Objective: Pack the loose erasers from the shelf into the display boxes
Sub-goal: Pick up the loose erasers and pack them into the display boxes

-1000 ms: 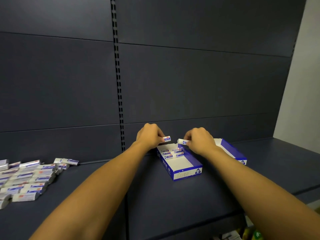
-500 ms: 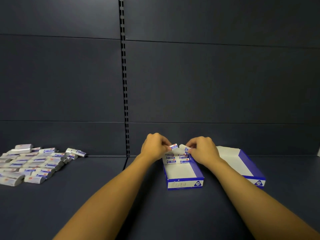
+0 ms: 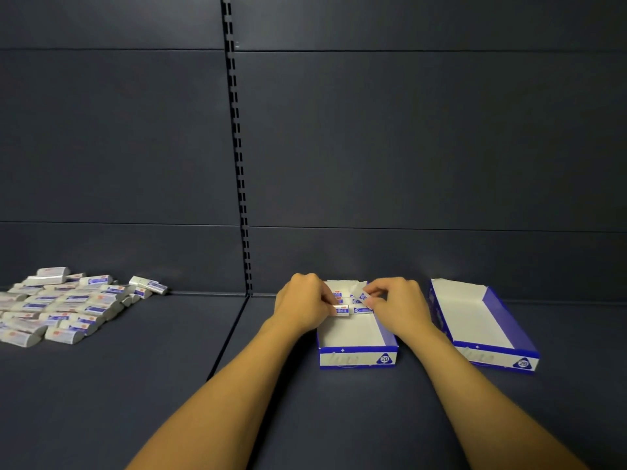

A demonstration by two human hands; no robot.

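Note:
A blue and white display box (image 3: 358, 357) stands on the dark shelf in front of me, with several erasers lying at its far end. My left hand (image 3: 302, 303) pinches a white and blue eraser (image 3: 342, 310) low over the box's back half. My right hand (image 3: 397, 305) pinches a second eraser (image 3: 364, 296) beside it, tilted, above the erasers in the box. A second display box (image 3: 493, 359) stands to the right with nothing visible inside. A pile of loose erasers (image 3: 64, 305) lies far left on the shelf.
The dark shelf back panel (image 3: 407, 147) rises straight behind the boxes, with a slotted upright (image 3: 237, 147) left of them. A seam (image 3: 227, 337) in the shelf surface runs between the eraser pile and the boxes.
Both hands have lowered their erasers from above the box's back edge down into the box. My view has shifted, bringing the second box further into view.

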